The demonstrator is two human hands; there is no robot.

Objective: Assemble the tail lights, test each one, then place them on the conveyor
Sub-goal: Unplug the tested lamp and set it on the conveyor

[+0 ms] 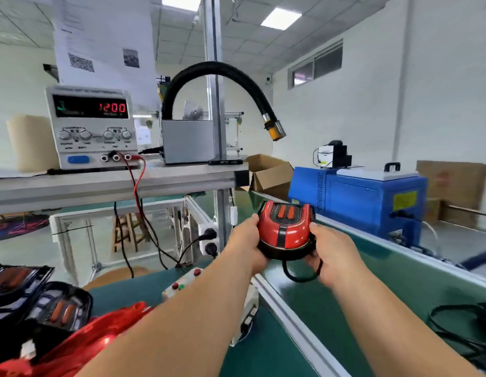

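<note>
We've got an assembled-looking tail light (285, 232) gripped at its sides by our left hand (246, 240) and right hand (331, 254) just over the conveyor (399, 281), so this one's nearly done, though loose housings (59, 308) at our left look undone.

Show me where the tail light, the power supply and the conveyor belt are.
tail light (284, 229): head view, top of the red lens.
power supply (91, 126): head view, front panel below the display.
conveyor belt (415, 273): head view, bare green surface.
</note>
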